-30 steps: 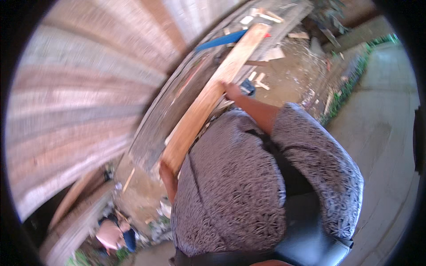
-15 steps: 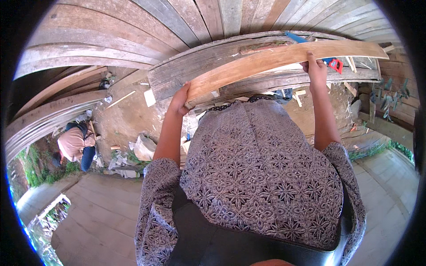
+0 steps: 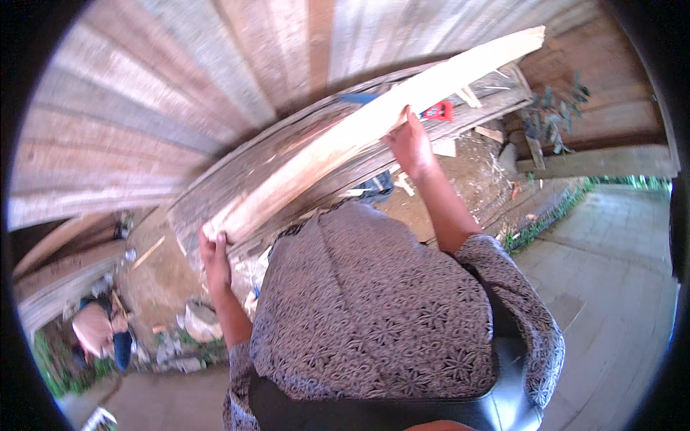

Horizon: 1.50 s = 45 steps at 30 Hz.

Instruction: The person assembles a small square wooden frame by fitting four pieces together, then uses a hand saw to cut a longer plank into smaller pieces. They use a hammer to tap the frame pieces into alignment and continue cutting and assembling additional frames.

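A long, pale wooden board (image 3: 352,129) slants across in front of me, its right end higher and farther off. At the near left end my left hand (image 3: 214,253) grips it, thumb on top. Around the middle of its near edge my right hand (image 3: 411,144) is closed on it, thumb over the upper face. Beneath the board lies a weathered wooden bench (image 3: 287,208). A handsaw with a red handle (image 3: 438,111) and a blue blade (image 3: 358,98) rests there, partly covered by the board.
Beyond the bench rises a plank wall (image 3: 215,79). Wood offcuts lie on the dirt floor. At the left a person in a pink top (image 3: 95,329) bends low. A leafy plant (image 3: 557,108) is at the right, above a paved strip (image 3: 589,237).
The board has tilted, its left end now lower and its right end higher, and it looks brighter. My view has turned, shifting the bench and wall. Both hands keep their hold.
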### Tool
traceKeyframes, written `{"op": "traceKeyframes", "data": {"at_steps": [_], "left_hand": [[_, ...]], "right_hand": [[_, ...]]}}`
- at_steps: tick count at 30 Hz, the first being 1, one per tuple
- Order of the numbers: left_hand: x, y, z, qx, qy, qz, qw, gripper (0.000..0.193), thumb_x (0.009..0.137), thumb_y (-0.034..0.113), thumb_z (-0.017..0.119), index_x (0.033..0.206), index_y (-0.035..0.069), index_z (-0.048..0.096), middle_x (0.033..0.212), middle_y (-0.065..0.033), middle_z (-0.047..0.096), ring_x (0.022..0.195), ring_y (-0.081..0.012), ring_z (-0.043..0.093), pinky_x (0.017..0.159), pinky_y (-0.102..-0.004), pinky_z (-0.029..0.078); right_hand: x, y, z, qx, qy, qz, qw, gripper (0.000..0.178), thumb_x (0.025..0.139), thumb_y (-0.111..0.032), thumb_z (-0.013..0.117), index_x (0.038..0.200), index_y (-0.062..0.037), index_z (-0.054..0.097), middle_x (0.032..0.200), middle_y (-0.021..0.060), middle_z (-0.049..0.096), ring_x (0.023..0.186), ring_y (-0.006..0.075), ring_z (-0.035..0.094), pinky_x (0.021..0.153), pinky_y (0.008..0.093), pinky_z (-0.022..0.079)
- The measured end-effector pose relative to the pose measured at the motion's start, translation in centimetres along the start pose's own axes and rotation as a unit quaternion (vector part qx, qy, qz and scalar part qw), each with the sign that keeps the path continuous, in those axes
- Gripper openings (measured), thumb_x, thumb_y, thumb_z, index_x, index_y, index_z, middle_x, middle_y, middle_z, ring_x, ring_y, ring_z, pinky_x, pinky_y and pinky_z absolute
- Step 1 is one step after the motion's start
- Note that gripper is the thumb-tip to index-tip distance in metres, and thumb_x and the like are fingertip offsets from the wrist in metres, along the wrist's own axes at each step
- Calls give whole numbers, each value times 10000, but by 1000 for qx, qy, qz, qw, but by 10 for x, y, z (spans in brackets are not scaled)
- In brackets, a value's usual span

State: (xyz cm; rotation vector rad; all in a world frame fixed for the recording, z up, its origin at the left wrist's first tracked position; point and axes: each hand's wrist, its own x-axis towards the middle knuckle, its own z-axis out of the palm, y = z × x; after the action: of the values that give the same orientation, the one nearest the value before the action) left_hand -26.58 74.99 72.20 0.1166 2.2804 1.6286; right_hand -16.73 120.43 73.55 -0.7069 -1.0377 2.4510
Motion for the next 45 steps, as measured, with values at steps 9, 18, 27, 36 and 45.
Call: {"op": "traceKeyframes", "data": {"at_steps": [9,18,27,36,45], "left_hand": [[-8,7,0,14,-13,166,986,446,857,-89,590,1288,-22,500,1210,-93,555,1138,-195,542,1018,-337,401],[4,16,-6,-7,-55,170,984,392,860,-64,588,1241,-28,508,1144,-93,546,1090,-195,530,988,-334,400],[44,9,-56,35,-20,219,975,454,845,-52,629,1283,-44,510,1184,-111,576,1124,-193,547,1007,-324,405],[65,19,-139,72,33,312,947,465,773,-71,700,1217,6,585,1171,-82,609,1126,-175,560,996,-307,417],[73,-6,-166,56,-26,260,964,594,791,48,737,1323,30,474,1224,-117,560,1170,-199,523,1008,-323,397]], "right_hand": [[-22,-44,22,252,-43,-96,962,656,844,-805,414,779,-157,502,691,43,517,666,223,531,727,435,458],[-43,-37,26,248,-40,-142,958,642,858,-784,419,779,-155,520,684,57,533,662,242,559,708,443,476],[-57,-6,76,231,39,-187,954,591,865,-724,474,798,-140,532,676,28,491,663,215,491,726,401,437],[-30,67,133,162,68,-183,967,493,789,-567,594,756,-92,467,651,44,416,657,202,431,719,364,388],[-30,90,163,135,116,-211,961,500,815,-546,589,769,-69,447,638,19,382,605,163,415,662,350,399]]}}
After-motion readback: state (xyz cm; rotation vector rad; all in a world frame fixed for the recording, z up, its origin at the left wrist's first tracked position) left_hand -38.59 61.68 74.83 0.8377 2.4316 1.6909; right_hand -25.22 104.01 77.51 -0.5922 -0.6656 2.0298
